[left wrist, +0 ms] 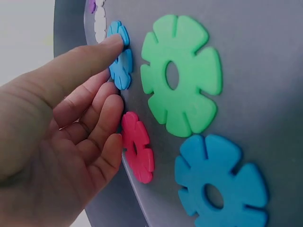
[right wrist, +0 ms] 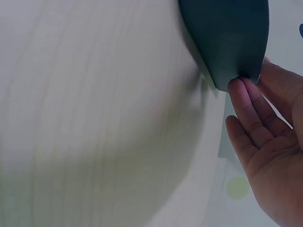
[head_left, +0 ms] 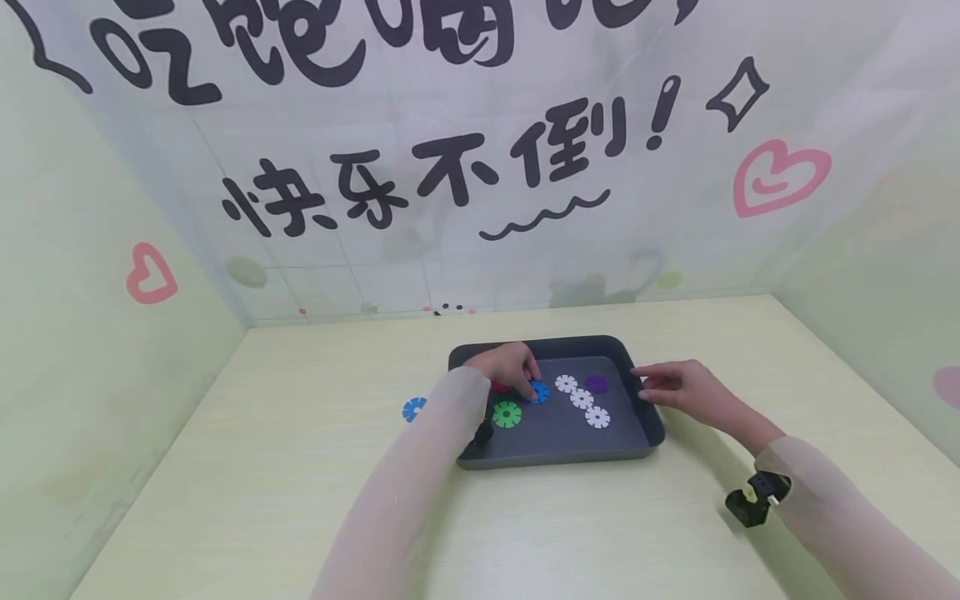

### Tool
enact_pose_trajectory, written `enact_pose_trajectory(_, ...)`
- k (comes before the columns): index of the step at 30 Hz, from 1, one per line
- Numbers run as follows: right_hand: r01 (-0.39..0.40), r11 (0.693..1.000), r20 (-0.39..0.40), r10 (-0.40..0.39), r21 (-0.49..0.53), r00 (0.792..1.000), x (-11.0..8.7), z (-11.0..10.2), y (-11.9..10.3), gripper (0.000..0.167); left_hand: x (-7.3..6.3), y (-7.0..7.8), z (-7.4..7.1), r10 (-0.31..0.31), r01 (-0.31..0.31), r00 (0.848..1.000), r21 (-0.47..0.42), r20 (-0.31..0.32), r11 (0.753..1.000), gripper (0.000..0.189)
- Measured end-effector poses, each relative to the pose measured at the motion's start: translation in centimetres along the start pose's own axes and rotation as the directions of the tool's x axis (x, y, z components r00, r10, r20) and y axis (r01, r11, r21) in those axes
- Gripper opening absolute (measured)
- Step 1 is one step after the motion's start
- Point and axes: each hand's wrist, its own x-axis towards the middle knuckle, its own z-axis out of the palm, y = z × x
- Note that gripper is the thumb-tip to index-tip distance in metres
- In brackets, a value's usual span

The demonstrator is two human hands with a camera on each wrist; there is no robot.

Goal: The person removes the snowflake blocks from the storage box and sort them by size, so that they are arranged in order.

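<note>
My left hand [head_left: 504, 365] reaches into a dark grey tray [head_left: 555, 459]. Its thumb and fingers pinch a blue notched plastic disc [left wrist: 123, 78]; some fingertips are hidden behind it. Near that hand lie a green notched disc [head_left: 498, 414] and a red one [left wrist: 143, 163]. Another blue notched disc [left wrist: 241, 187] shows low in the left wrist view. At the tray's right side, my right hand [head_left: 686, 390] pinches the wall between thumb and fingers. The right wrist view shows those fingers touching the outer wall [right wrist: 227, 47].
Inside the tray, three white notched discs [head_left: 576, 398] form a diagonal row, a purple disc [head_left: 596, 384] beside them. Left of the tray, a blue disc [head_left: 411, 407] appears by my left sleeve. Printed walls [head_left: 420, 267] enclose the pale wooden table [head_left: 300, 467] behind and at both sides.
</note>
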Motion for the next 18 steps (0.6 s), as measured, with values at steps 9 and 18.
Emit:
enact_pose_trajectory(9,-0.012,1.000,-0.003,0.012,0.009,1.000,-0.11,-0.05,-0.15,0.040,0.06,0.03,-0.10,-0.012,0.012,1.000,0.006,0.008,1.000,0.028)
enact_pose_trajectory(18,-0.012,1.000,0.001,0.012,0.014,1.000,-0.09,-0.04,-0.15,0.040,-0.17,0.06,-0.14,-0.011,0.011,1.000,0.013,-0.003,1.000,0.028)
